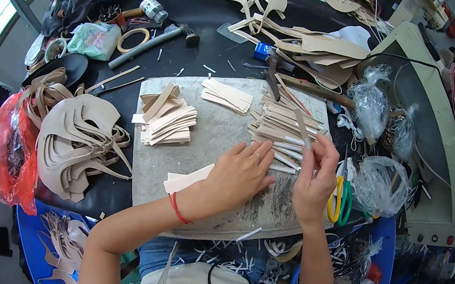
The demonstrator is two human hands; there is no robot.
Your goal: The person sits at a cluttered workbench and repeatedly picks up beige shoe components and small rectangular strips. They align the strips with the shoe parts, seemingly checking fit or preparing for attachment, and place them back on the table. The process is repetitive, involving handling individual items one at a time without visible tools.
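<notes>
Grey, scuffed stone slab (217, 134) fills the middle of the frame, lying on a dark table (212, 14) crowded with beige cut pieces, a hammer (154, 41) and tape rolls at upper left. Right hand (314, 179) pinches one thin beige strip (303, 127) upright above the strip pile (283, 127) right of centre. Left hand (237, 176) lies flat, fingers spread, on loose strips at the slab's middle. Bare slab shows only between the stacks; the lower edge is littered with trimmings, and plastic bags (378, 184) crowd the right.
</notes>
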